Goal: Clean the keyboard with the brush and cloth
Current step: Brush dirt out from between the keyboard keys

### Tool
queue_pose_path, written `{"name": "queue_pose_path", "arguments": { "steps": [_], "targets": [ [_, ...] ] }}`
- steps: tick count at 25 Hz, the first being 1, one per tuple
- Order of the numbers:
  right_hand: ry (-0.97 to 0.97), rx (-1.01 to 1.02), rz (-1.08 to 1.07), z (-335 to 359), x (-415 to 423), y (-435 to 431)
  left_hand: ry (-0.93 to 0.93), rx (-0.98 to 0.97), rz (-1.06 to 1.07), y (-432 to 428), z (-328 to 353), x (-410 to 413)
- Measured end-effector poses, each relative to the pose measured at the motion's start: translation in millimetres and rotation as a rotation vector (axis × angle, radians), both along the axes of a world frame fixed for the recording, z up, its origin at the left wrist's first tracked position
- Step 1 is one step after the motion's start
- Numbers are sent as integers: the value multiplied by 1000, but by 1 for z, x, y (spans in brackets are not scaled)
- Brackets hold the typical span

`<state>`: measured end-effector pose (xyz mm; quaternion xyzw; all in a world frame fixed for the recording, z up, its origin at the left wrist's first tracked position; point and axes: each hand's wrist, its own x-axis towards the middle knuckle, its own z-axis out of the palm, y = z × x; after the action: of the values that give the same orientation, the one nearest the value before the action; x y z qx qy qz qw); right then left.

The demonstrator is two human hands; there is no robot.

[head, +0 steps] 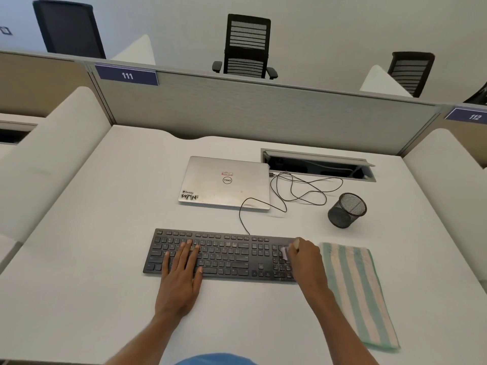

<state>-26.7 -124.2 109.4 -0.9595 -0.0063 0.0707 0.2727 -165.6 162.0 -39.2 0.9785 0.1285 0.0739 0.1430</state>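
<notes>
A black keyboard (224, 255) lies flat on the white desk (92, 259), its cable running back toward the laptop. My left hand (181, 275) rests flat on the keyboard's left half, fingers straight on the keys. My right hand (304, 259) grips a small brush (286, 252) over the number pad at the keyboard's right end; its pale bristles touch the keys and a bit of handle shows above the fingers. A green and cream striped cloth (358, 293) lies folded on the desk just right of the keyboard, untouched.
A closed silver laptop (225, 181) sits behind the keyboard, with a looped black cable (297, 189) beside it. A black mesh pen cup (346, 214) lies tipped on its side at the right. An open cable hatch (319, 165) and a grey partition (250, 109) bound the back.
</notes>
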Motion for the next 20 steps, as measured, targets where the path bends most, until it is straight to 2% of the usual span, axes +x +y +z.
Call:
{"name": "queue_pose_path", "arguments": {
  "steps": [4,9,15,20],
  "targets": [
    [81,-124,61,8,5,1,-2,-7,6,0,0,0],
    [-4,-13,-27,7,12,4,5,-1,5,0,1,1],
    [84,-121,26,8,9,0,2,-7,8,0,0,0],
    [-5,49,18,9,4,14,1,1,2,-1,0,0]
  ]
}}
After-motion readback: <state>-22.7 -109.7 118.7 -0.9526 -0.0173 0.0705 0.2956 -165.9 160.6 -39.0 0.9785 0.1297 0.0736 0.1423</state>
